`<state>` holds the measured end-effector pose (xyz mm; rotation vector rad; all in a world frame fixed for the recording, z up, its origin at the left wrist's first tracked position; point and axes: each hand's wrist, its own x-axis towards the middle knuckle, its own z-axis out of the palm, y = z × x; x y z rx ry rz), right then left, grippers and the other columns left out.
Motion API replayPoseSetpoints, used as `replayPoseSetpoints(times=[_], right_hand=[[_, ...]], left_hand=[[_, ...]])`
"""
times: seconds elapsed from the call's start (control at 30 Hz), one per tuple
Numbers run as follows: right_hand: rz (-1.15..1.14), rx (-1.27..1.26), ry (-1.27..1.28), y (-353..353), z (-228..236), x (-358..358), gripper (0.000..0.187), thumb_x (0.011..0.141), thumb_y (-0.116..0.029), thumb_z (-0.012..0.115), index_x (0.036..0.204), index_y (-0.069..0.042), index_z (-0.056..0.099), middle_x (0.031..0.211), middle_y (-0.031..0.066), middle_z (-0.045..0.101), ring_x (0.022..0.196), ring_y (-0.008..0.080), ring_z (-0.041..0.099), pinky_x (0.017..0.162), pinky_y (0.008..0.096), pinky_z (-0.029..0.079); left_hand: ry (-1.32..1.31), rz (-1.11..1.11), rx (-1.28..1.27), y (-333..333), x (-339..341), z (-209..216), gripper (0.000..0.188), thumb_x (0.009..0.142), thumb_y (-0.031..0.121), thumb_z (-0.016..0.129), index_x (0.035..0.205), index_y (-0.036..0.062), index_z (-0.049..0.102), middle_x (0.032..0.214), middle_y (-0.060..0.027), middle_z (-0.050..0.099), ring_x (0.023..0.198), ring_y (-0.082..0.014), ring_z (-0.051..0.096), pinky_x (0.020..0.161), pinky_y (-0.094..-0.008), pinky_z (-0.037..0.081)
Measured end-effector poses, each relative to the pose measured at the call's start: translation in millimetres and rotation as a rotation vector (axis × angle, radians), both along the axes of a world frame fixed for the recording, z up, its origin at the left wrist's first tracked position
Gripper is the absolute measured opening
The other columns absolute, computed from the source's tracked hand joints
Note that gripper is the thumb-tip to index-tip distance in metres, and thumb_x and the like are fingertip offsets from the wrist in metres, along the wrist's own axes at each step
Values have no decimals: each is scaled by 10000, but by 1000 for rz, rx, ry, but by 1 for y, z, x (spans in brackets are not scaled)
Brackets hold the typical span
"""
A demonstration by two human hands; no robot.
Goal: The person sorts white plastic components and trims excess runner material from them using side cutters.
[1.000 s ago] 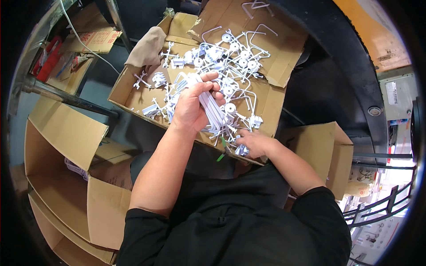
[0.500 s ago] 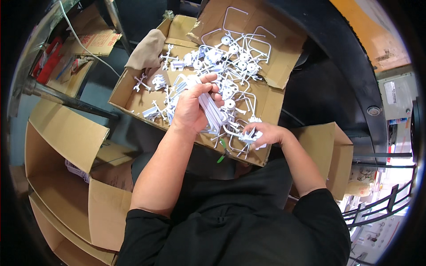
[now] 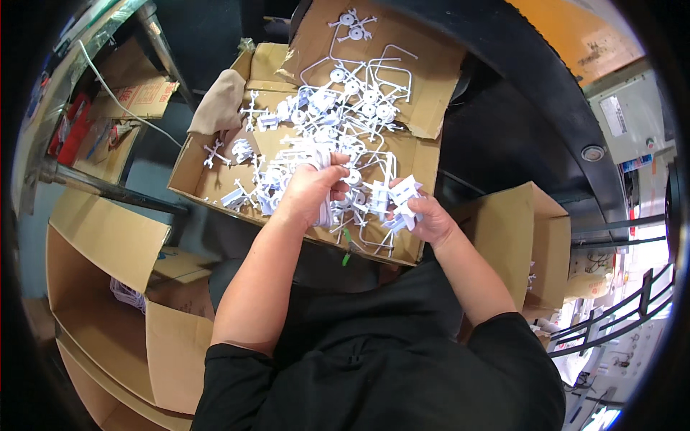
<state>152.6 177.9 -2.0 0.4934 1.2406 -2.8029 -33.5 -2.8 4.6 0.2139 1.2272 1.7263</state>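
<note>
My left hand (image 3: 310, 192) is closed around a bundle of bent white rods (image 3: 325, 210) above the middle of a shallow cardboard box (image 3: 188, 159). At the box's near right corner, my right hand (image 3: 434, 223) grips several white plastic pieces with flat tabs (image 3: 407, 191). Its fingertips are partly hidden behind them. Under and beyond both hands lies a tangled heap of white parts (image 3: 327, 115), with bent rods, round discs and cross-shaped pieces. A green strip (image 3: 347, 248) hangs over the box's near edge.
A beige cloth (image 3: 218, 104) drapes over the box's left corner. Open cartons stand at the lower left (image 3: 100, 223) and at the right (image 3: 503, 223). Metal rails (image 3: 118, 188) run along the left, and a black curved frame (image 3: 553, 93) rises at the right.
The right hand has lifted tabbed white pieces and turned them upward. Disc-centred pieces now show on the box's far flap. The left hand keeps its rods, now steeper. The whole view has shifted slightly.
</note>
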Motion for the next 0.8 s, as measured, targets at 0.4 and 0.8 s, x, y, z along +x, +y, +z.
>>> replayPoseSetpoints(times=[0.4, 0.8], right_hand=[[69, 931, -81, -61, 17, -9, 492, 744, -159, 751, 1159, 0, 539, 1027, 62, 613, 919, 131, 577, 828, 272, 474], [-306, -336, 3, -73, -18, -1, 583, 798, -205, 696, 1320, -68, 476, 1221, 64, 582, 1136, 211, 543, 1005, 406, 414]], left_hand=[[507, -171, -125, 9, 23, 0, 172, 834, 177, 712, 946, 51, 682, 837, -23, 669, 734, -114, 592, 645, -280, 474], [671, -310, 5, 3, 31, 9, 238, 834, 39, 689, 1060, 10, 620, 930, -56, 665, 860, -138, 609, 767, -304, 497]])
